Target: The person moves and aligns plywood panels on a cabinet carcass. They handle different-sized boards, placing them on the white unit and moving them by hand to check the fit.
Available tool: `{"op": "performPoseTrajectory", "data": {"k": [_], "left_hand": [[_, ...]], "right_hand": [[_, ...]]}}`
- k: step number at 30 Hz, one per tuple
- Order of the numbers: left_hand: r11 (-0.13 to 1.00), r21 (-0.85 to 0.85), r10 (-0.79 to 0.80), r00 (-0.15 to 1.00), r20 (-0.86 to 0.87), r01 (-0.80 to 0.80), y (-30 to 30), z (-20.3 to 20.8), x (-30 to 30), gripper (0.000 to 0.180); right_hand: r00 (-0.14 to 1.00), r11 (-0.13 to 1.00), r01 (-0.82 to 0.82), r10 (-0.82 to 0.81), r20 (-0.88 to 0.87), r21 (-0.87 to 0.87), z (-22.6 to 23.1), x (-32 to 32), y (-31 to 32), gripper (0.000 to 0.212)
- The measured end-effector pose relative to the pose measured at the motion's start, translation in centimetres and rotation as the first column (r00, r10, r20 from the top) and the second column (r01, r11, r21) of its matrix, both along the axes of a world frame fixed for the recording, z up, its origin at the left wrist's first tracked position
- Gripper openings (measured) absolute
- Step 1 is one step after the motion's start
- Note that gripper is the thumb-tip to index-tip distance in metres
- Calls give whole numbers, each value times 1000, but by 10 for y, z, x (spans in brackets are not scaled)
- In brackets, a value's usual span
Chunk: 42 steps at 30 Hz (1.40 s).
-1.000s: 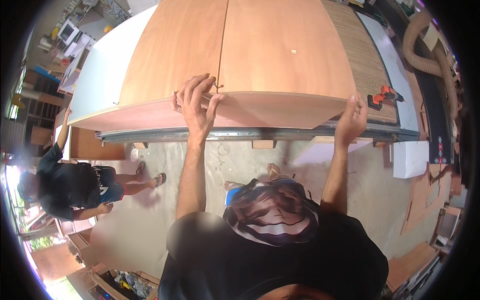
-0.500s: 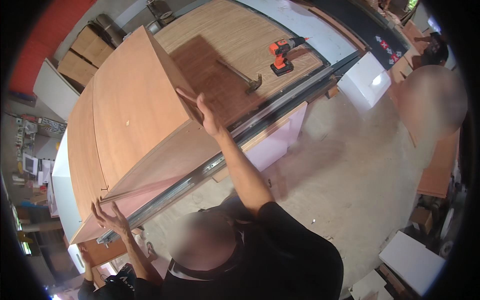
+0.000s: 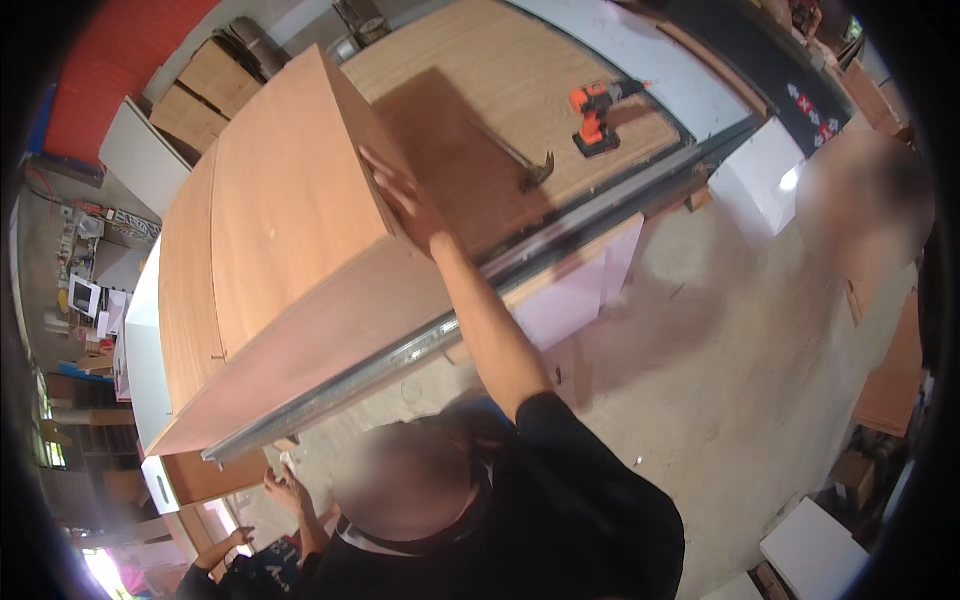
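A large box of light plywood panels [image 3: 280, 210] stands on a wood-grained sheet [image 3: 450, 70]. My right hand [image 3: 408, 200] lies flat against the box's end panel near its corner, fingers stretched out. Below the box's near left end, my left hand [image 3: 289, 492] is raised with its fingers apart; nothing shows in it. A small nail or screw [image 3: 217, 357] sticks out of the panel by the seam. Beyond my right hand, a claw hammer [image 3: 537, 172] lies on the sheet. Farther right rests an orange and black cordless drill [image 3: 595, 122].
A metal rail [image 3: 430, 345] runs along the near edge. One co-worker's arm [image 3: 222, 548] shows at the lower left; another person [image 3: 865, 200], blurred, is at the right. A white box [image 3: 757, 178] stands past the sheet's right corner. Cardboard boxes [image 3: 215, 80] stand behind.
My left hand has come off the box's lower edge and moved down and right. My right hand stays on the end panel, its fingers now flatter. The whole view has shifted slightly.
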<state>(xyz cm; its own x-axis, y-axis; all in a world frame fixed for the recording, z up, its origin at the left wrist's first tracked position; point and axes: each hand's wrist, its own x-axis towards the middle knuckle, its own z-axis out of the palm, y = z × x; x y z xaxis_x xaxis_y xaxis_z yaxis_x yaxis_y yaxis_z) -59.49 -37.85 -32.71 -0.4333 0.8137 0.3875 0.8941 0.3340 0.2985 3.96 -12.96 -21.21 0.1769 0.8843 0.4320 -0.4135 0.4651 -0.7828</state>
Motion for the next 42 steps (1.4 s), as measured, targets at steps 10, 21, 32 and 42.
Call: {"op": "performPoseTrajectory", "data": {"k": [10,21,32,42], "left_hand": [[766,607,1,945,328,-212,78,139,-65,48],[814,351,-545,818,184,463,228,218,-216,31],[671,328,-681,728,-80,665,262,148,-211,55],[532,24,-846,531,37,846,269,193,-239,45]], "right_hand": [[826,978,104,15,563,-178,20,43,-14,53],[526,620,780,-571,630,-89,128,-159,-78,50],[-188,860,334,-340,921,386,111,-540,-44,40],[-243,693,537,-419,875,481,63,-570,-60,53]]}}
